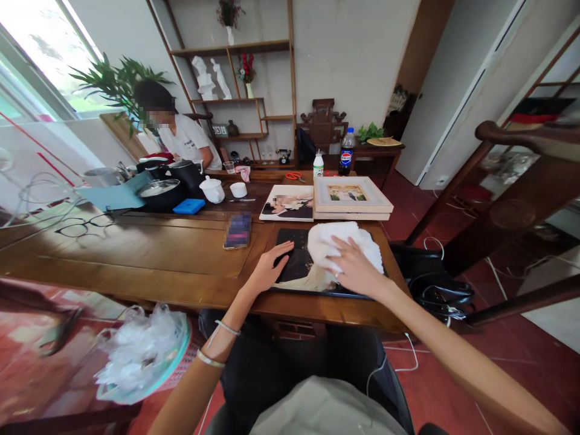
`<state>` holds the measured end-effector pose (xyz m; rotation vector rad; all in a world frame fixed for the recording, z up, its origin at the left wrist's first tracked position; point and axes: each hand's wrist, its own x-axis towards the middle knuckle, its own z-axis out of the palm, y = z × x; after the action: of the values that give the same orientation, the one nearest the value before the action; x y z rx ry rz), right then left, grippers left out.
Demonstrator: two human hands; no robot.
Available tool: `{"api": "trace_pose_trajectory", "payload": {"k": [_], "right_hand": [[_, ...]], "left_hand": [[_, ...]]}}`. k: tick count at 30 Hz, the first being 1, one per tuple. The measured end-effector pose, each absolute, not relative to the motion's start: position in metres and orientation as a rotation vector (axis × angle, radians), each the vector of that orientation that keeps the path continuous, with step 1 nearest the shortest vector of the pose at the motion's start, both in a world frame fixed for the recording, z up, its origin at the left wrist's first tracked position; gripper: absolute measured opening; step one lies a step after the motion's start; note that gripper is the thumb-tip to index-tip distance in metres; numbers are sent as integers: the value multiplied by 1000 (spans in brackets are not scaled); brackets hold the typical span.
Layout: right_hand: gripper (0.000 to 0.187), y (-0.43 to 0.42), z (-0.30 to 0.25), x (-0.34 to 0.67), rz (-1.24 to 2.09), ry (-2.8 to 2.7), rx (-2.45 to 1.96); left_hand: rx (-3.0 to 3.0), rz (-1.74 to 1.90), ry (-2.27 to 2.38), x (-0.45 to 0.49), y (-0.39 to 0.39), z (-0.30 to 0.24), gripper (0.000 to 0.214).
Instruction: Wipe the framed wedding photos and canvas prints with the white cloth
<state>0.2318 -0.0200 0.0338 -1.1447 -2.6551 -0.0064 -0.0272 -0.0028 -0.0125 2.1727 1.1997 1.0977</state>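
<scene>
A dark flat panel [296, 252] with pale smudges lies near the table's front edge, on the right. My left hand [270, 264] rests at the panel's left side, fingers stretched out, holding nothing. Over the right part of the panel is a bunched white towel [360, 241]. My right hand [356, 266] grips the towel from above, its fingers somewhat apart and pressed into the cloth. A beige strip of material [308, 281] runs along the panel's near edge, partly covered by the towel. What lies under the towel is hidden.
Behind the panel lie stacked picture frames [353, 196] and a photo print [287, 202]. A phone [238, 231], glasses [86, 225], a white teapot [212, 190] and a cola bottle [347, 152] stand around. Another person [190, 139] sits far left. A bag-filled basket [174, 362] stands below.
</scene>
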Motion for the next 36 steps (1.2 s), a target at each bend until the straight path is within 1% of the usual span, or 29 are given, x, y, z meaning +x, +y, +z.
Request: {"api": "trace_pose_trajectory", "payload": {"k": [2,4,7,9,13,16,19,21,24,27,30,33,36], "right_hand": [[32,-55,34,226,62,-2716,-1024],[31,-83,34,223,137,-2762,-931],[31,-93,34,224,204,-2788,-854],[33,-77,34,231,197,-2763,-874],[27,-12,35,250,84,-2651,-1098],[35,30,36,263,-33,-2581,-1242],[38,43,35,268,-89,-2542,-1306],[35,30,34,265,-86,-2545,-1290],[27,-15,32,256,-13,-2619,-1162],[30,-71,33,245,77,-2719,-1022],[27,-105,35,241,164,-2788,-908],[25,-95,36,249,185,-2778,-870],[20,-51,37,266,124,-2706,-981]], "left_hand": [[2178,1090,1209,-27,-2,-14,36],[2189,1087,1213,-28,-2,-14,36],[2206,1087,1199,-29,-2,-14,36],[2208,1079,1194,-29,-1,-14,36],[2185,1078,1195,-29,-2,-13,36],[2177,1079,1189,-29,-3,-12,36],[2175,1089,1186,-28,-3,-11,36],[2171,1095,1188,-28,-3,-12,36],[2167,1100,1196,-27,-3,-12,36],[2173,1097,1206,-27,-3,-13,35],[2184,1085,1208,-28,-2,-13,36],[2191,1074,1195,-29,-1,-14,36],[2193,1068,1182,-30,-1,-15,37]]}}
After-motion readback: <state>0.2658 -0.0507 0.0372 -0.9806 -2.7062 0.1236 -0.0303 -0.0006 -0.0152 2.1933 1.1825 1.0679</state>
